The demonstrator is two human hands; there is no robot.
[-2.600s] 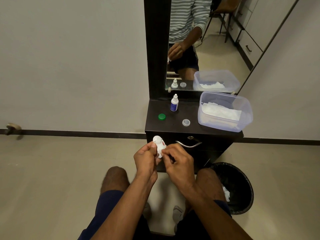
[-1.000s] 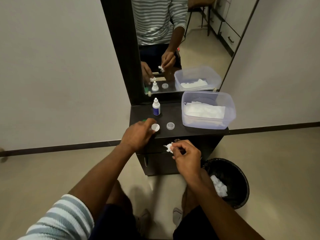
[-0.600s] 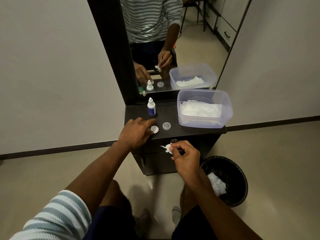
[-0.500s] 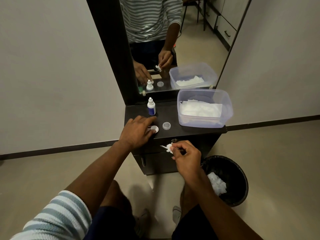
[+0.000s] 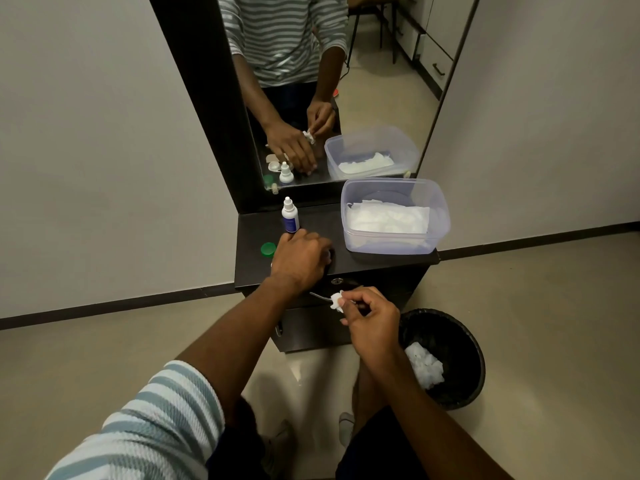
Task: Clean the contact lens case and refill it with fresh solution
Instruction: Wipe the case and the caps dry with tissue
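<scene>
The left hand (image 5: 300, 259) lies palm-down on the counter (image 5: 375, 263), fingers (image 5: 320, 252) curled over the spot where the small clear cap would be; whether they grip it I cannot tell. The case is hidden beneath that hand, seen only in the mirror. The right hand (image 5: 372, 315), nearer the body, pinches a tissue wad (image 5: 336, 301), with the solution bottle (image 5: 290, 216) just beyond the left knuckles

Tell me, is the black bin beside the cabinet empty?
No, the black bin holds crumpled white tissue at its bottom.
</scene>
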